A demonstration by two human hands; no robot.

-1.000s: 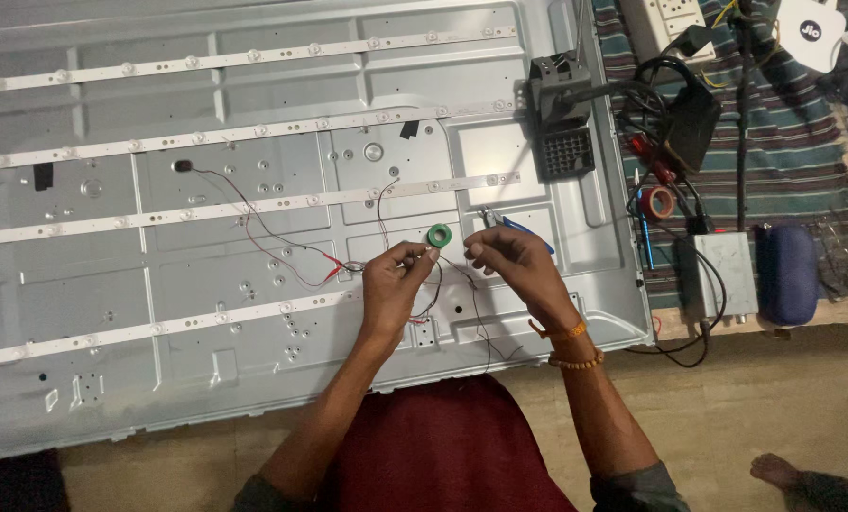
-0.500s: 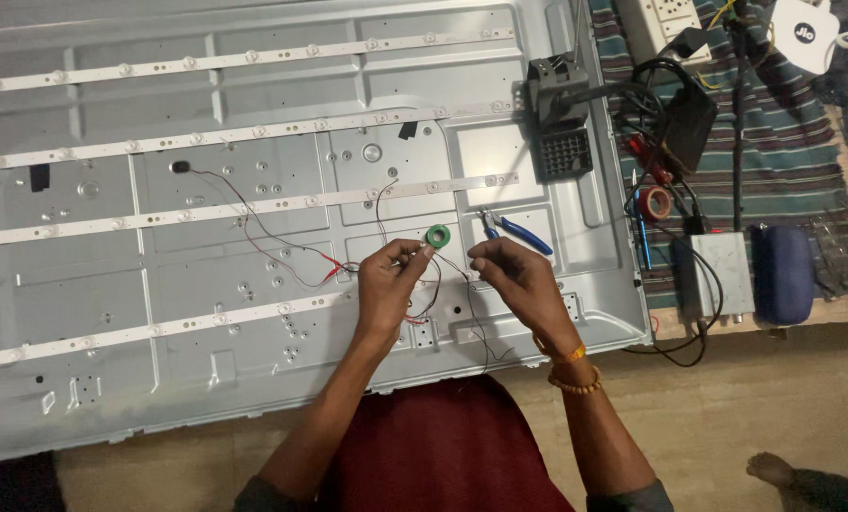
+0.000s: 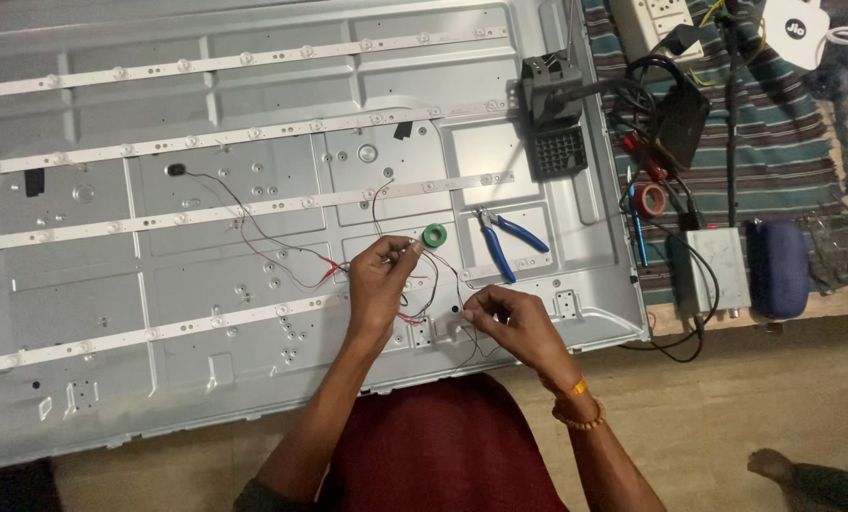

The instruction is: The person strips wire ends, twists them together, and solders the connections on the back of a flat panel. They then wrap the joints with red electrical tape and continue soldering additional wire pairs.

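Hands, left (image 3: pixel 378 277) and right (image 3: pixel 509 320), pinch thin wires (image 3: pixel 431 284) over metal panel (image 3: pixel 158 379).

- Under my hands lies a large grey metal panel (image 3: pixel 206 379), resting on the tan floor (image 3: pixel 728 408).
- On the panel: blue-handled pliers (image 3: pixel 505 237), a green tape roll (image 3: pixel 433 235), thin wires (image 3: pixel 253 228).
- Beside it, a striped cloth (image 3: pixel 775 161) carries tools.

Thin black and red wires (image 3: pixel 414 284) run loosely across the grey metal panel (image 3: pixel 253 190), looping between both hands. One wire end is pinched at the fingertips beside the green tape roll (image 3: pixel 433 235), which lies flat.
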